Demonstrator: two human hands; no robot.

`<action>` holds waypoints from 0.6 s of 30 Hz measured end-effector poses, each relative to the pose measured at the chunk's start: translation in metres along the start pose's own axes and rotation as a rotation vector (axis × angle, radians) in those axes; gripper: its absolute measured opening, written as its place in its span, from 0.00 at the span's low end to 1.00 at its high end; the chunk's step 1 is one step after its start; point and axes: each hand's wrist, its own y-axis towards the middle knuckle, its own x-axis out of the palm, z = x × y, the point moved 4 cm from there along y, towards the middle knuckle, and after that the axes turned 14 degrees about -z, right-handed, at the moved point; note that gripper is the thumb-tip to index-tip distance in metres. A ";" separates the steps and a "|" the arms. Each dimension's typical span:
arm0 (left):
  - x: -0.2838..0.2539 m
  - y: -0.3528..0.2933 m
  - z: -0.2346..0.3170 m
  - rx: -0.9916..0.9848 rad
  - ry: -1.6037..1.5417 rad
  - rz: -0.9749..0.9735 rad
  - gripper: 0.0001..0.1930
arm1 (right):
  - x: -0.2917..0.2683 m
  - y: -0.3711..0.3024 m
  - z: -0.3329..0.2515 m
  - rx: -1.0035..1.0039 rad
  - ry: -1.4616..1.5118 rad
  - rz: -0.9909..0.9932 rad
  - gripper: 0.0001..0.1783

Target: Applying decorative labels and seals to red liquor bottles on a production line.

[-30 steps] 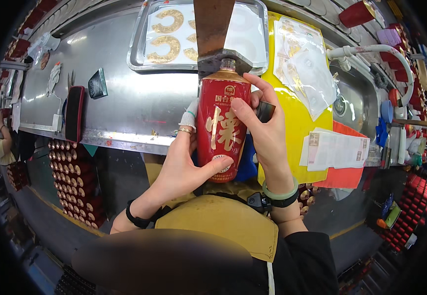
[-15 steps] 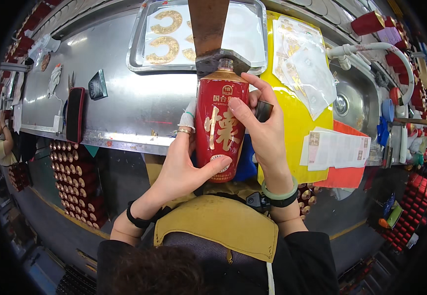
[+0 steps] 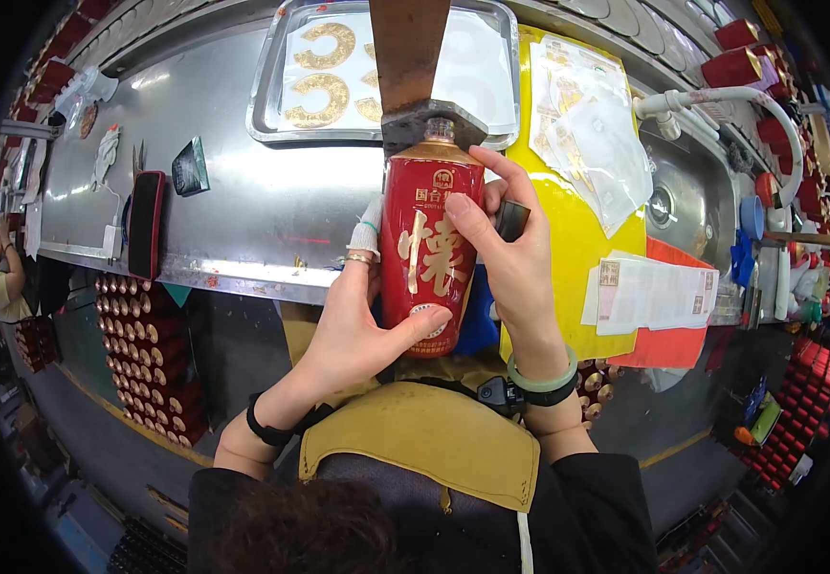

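A: In the head view, where is the bottle?
B: The red bottle (image 3: 405,196) is in the middle, at the near edge of the metal table (image 3: 233,191), its neck toward the far side. Both hands hold it.

A: How is the left hand (image 3: 353,330) set?
B: It clasps the lower part: the thumb lies across the front, and the other fingers run up the left side. One wears a white finger cover (image 3: 365,237).

A: And the right hand (image 3: 512,244)?
B: Its thumb presses on the upper front and its index finger reaches the right shoulder. The remaining fingers curl around a dark object (image 3: 512,221); I can't tell what it is.

A: What's by the neck?
B: A dark metal block (image 3: 467,122) at the near end of a brown bar (image 3: 410,53). I can't tell whether they touch.

A: Farther off?
B: A metal tray (image 3: 264,120) with gold curved pieces (image 3: 321,100) on white sheets.

A: On either side?
B: To the right, a yellow sheet (image 3: 553,287) under papers (image 3: 659,295), then a sink (image 3: 697,172). To the left, a phone (image 3: 146,225).
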 end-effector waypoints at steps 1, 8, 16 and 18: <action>0.000 0.000 -0.001 -0.011 -0.017 0.008 0.51 | 0.000 0.000 0.000 0.007 0.000 0.001 0.28; 0.001 0.000 -0.001 -0.009 -0.052 0.016 0.52 | 0.001 0.000 0.000 0.000 0.028 0.005 0.28; -0.009 -0.001 -0.007 0.080 -0.354 0.016 0.48 | -0.004 0.000 -0.005 -0.046 -0.106 -0.026 0.34; -0.013 -0.002 -0.011 0.083 -0.377 0.035 0.44 | -0.006 -0.001 -0.005 -0.067 -0.208 -0.032 0.36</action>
